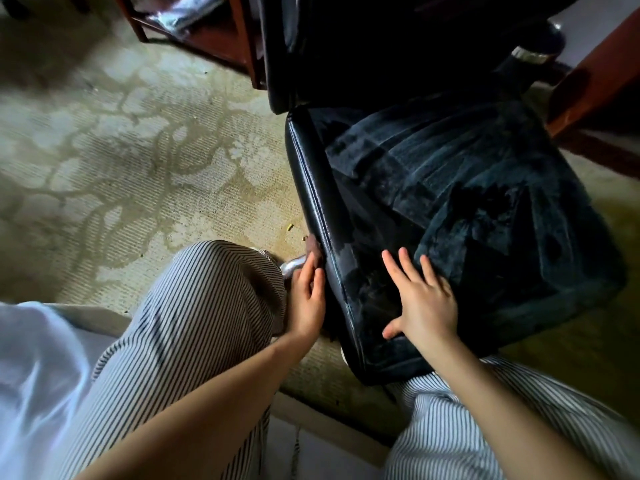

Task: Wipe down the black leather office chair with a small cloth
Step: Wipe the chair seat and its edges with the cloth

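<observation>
One big pale carpet [138, 150] with a leafy pattern fills the floor, and on it stands the black chair [450, 188], seat streaked with grey smears, backrest in shadow up top. Dark wooden furniture [221, 39] sits behind, just beside the backrest. Striped trousers [194, 323] frame the bottom, a knee either side of the seat's near corner. Right hand [427, 306] lies flat on the seat, fingers spread wide, thumb out. Left hand [306, 303] is against the seat's left side, fingers along the edge. At their tips is a small brownish cloth [313, 249], touching the leather; gripped or merely pressed, I cannot tell. A chrome bar [293, 265] glints just beside those fingers.
</observation>
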`<state>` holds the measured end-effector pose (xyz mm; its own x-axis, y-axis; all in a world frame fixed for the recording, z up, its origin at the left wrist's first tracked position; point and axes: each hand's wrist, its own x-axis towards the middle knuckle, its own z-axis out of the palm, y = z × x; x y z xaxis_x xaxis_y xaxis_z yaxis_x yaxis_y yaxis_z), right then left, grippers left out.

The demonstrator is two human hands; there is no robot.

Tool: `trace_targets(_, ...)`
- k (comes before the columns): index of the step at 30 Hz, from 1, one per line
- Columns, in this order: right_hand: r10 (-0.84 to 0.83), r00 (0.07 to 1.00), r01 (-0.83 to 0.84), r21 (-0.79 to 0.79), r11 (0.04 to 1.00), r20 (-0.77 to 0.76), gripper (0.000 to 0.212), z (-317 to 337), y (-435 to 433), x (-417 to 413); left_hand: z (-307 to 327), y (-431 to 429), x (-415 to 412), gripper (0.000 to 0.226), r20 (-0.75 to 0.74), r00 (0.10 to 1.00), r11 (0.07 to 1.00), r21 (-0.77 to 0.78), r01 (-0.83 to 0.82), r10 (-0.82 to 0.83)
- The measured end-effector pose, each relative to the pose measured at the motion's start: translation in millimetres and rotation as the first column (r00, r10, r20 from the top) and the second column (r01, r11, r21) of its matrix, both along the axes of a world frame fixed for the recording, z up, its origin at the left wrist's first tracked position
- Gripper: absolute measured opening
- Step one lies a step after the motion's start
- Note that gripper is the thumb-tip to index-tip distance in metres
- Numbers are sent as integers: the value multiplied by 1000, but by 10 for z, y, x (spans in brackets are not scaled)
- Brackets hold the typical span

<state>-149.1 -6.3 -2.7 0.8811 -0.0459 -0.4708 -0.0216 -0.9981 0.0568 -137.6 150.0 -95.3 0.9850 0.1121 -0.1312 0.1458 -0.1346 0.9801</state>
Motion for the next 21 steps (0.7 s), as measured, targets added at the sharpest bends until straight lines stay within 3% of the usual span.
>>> trace_targets(4, -4, 1000, 4, -7, 1000, 10, 133, -3, 19, 16, 33, 40, -183, 44, 40, 994, 995, 29, 98, -99)
trace_targets(8, -3, 1000, 3, 0, 1000, 14, 133, -8, 10, -4, 111, 131, -380, 38, -93, 983, 977, 133, 169, -158)
trace_targets(13, 22, 999, -19, 84, 996, -36, 132, 2, -90, -2, 314, 493, -14, 36, -123, 927, 865, 334, 376, -355)
trace_targets(16, 48, 996, -39, 123, 992, -75, 128, 28, -168, -19, 386, 643, 302, 33, -81, 981, 896, 399, 193, -175)
trace_targets(18, 61, 994, -47, 148, 988, -94, 123, 54, -198, -38, 432, 598, 461, 33, -60, 998, 932, 362, 38, -18)
trace_targets(21, 105, 986, -79, 190, 979, -131, 117, 91, -233, -120, 555, 432, 691, 37, -26, 998, 958, 281, -47, 56)
